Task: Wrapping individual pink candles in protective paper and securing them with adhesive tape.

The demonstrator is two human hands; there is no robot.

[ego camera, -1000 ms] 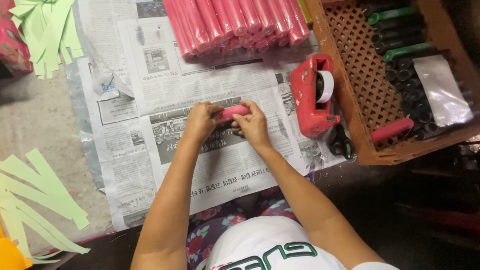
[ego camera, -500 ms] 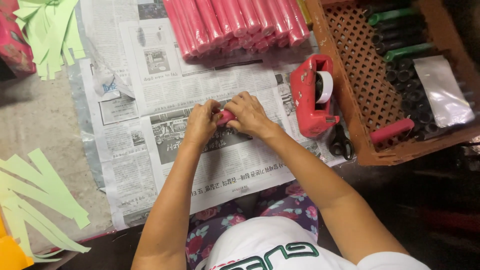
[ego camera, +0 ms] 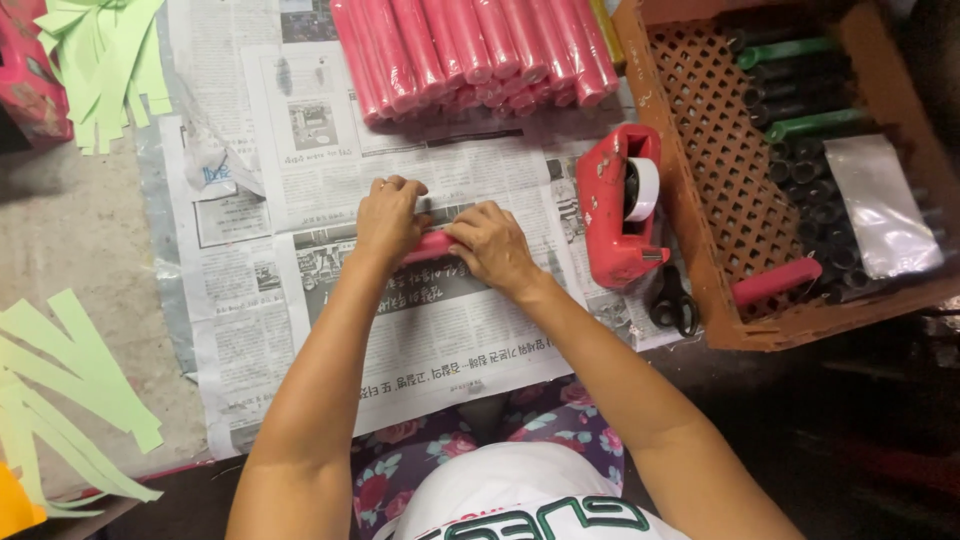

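Observation:
A pink paper-wrapped tube [ego camera: 430, 245] lies across the newspaper [ego camera: 420, 330] in the middle of the table. My left hand [ego camera: 388, 218] grips its left end and my right hand [ego camera: 485, 247] grips its right end, so only a short pink stretch shows between them. Both hands press the tube down on the paper. Most of the tube is hidden under my fingers.
A stack of finished pink tubes [ego camera: 470, 50] lies at the back. A red tape dispenser [ego camera: 620, 205] and black scissors [ego camera: 672, 300] sit right of my hands. A brown lattice crate [ego camera: 720, 190] holds black tubes [ego camera: 815, 190]. Green paper strips [ego camera: 70, 380] lie left.
Both hands have shifted slightly left and away from me along the newspaper, closing over the pink tube; less of it shows now than a second ago.

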